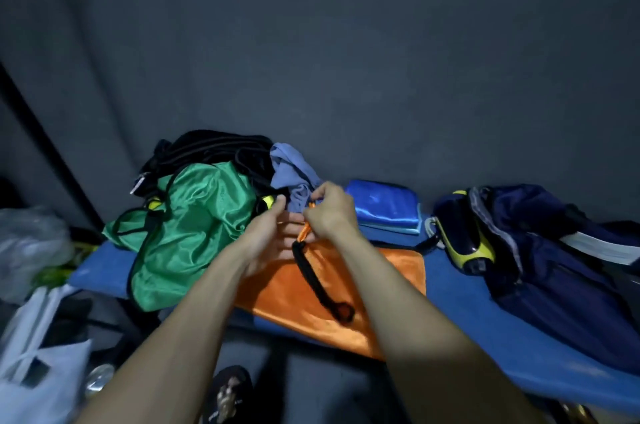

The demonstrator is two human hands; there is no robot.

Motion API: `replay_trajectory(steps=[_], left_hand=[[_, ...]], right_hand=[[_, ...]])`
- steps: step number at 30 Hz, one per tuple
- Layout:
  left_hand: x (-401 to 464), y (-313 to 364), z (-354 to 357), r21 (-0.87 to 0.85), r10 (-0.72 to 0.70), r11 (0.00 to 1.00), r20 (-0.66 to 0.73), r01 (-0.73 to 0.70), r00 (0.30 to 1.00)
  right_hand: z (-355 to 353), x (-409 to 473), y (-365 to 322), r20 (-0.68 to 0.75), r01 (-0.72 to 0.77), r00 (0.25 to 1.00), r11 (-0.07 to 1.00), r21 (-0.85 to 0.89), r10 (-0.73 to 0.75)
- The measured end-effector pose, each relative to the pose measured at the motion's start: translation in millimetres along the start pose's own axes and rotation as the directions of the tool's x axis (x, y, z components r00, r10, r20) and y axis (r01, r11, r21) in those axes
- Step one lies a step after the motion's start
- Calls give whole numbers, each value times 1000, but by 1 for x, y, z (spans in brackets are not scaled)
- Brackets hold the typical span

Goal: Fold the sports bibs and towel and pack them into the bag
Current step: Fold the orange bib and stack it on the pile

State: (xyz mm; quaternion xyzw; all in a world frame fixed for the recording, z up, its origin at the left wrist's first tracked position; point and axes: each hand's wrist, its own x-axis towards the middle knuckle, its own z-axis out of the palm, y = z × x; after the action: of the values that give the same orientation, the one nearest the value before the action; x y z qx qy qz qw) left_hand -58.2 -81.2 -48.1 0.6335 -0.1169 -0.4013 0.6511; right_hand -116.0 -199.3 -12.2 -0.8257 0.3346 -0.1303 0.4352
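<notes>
Both hands working orange bib [332, 288] at centre: right hand [330, 212] pinching its top corner, left hand [273, 236] spreading flat beneath. Slick fabric risking slipping, fold skewing; bag [540, 250] waiting at 3 o'clock.

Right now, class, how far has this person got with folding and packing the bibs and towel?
Looks done: a blue bib lies folded on the blue table. In hand: the orange bib lies flat, the right hand pinching its top edge, the left hand open beside it. Left: the green bib and grey-blue cloth lie crumpled; nothing visibly packed in the navy bag.
</notes>
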Motion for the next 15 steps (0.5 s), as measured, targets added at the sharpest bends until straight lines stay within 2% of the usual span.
replay_trajectory(steps=[3,5,8,10,11,13,15], left_hand=[[15,-12,-16,11,-48,999,-24,48,999],[13,-12,-17,68,-32,997,-39,35,999],[19,-14,-15,274,29,962,-79,-6,996],[21,-18,-12,391,76,920,-120,-23,990],[24,-20,-12,475,117,879,-158,-28,980],[29,-26,-9,658,224,752,-189,-46,956],[29,-26,-6,760,330,646,-196,-70,923]], right_hand=[[22,0,11,241,-167,966,932,323,90],[15,-1,17,329,-205,941,908,364,80],[-19,-7,34,327,-114,945,938,327,0],[-48,-13,55,223,57,970,979,194,-100],[-63,-16,68,150,185,970,981,51,-191],[-88,-21,97,63,368,929,893,-258,-365],[-102,-27,126,55,411,899,792,-451,-435]])
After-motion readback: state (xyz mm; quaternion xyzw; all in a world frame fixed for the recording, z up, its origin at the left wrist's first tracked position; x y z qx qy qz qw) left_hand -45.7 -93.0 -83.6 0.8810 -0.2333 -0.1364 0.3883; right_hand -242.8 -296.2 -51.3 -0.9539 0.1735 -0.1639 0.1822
